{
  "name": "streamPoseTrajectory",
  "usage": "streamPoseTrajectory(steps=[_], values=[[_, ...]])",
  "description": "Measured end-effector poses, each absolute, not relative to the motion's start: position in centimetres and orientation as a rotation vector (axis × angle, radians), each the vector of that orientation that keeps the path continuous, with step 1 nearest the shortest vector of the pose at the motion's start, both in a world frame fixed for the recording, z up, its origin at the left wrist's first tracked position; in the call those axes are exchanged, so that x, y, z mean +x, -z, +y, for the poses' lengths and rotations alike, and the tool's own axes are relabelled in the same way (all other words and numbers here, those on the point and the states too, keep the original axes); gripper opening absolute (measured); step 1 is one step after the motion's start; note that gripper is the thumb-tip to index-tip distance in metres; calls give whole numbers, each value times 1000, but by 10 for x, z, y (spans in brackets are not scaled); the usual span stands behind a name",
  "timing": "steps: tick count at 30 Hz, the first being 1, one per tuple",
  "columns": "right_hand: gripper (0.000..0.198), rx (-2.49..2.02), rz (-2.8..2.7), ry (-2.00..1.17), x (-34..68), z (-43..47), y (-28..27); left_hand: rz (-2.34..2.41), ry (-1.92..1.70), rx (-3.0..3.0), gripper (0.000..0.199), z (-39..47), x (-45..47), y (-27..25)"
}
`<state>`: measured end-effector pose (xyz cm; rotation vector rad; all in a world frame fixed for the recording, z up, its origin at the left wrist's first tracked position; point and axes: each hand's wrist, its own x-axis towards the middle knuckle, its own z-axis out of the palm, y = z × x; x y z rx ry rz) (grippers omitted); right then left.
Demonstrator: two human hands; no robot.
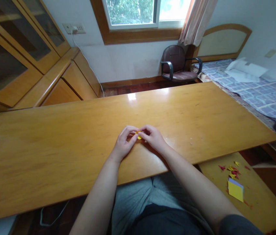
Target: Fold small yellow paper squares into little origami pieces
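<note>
1. Pinching the small yellow paper point(139, 137) between thumb and fingers, your left hand point(125, 139) holds its left side.
2. Your right hand point(153, 137) pinches the opposite side, so neither hand is nearer; the paper lies between both sets of fingertips, on or just above the tabletop point(66, 147).
3. Fingers hide its long axis, so you cannot tell which way it runs.
4. A yellow square point(235, 191) lies well apart, beyond your right forearm point(196, 173).

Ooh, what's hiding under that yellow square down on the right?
A purple sheet peeks out past the far edge of the yellow square, and the lower wooden surface shows around them. Whatever else is underneath is covered, so I can't see it.
</note>
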<state>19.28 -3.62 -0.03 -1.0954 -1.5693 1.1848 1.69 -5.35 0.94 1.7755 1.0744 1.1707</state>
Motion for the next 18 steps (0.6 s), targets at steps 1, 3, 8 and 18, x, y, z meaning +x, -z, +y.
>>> streamPoseTrajectory(steps=[1, 3, 8, 18], values=[[21, -1094, -1564, -1191, 193, -36, 0, 1081, -1178, 1753, 17, -53, 17, -9], [22, -1087, -1534, -1212, 193, -36, 0, 1090, -1193, 1696, 18, -53, 17, -10], [22, -1031, -1441, -1245, 195, -36, 4, 1100, -1224, 1594, 18, -52, 16, -8], [14, -868, -1505, -1116, 196, -37, -1, 1222, -1295, 1645, 16, -52, 17, -11]])
